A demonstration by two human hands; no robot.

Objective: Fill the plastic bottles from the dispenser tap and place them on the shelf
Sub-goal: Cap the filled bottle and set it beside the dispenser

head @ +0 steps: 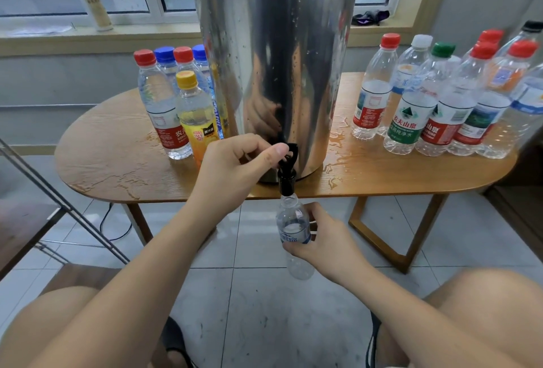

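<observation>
Uncapped bottle [293, 234] at tap spout [286, 181], off table [102, 162] edge. Right hand [321, 238] grips its midsection; left hand [241, 165] pinches tap lever [291, 151]. Thin plastic: light, crushable, likely slippery; hold label band gently.

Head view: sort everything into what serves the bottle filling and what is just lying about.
Job: dispenser, tap pinched by left hand, open bottle held by right hand under the tap, capped bottles on the table.
Lying about: pump bottle and dark cloth on the windowsill, cable on the floor.
</observation>
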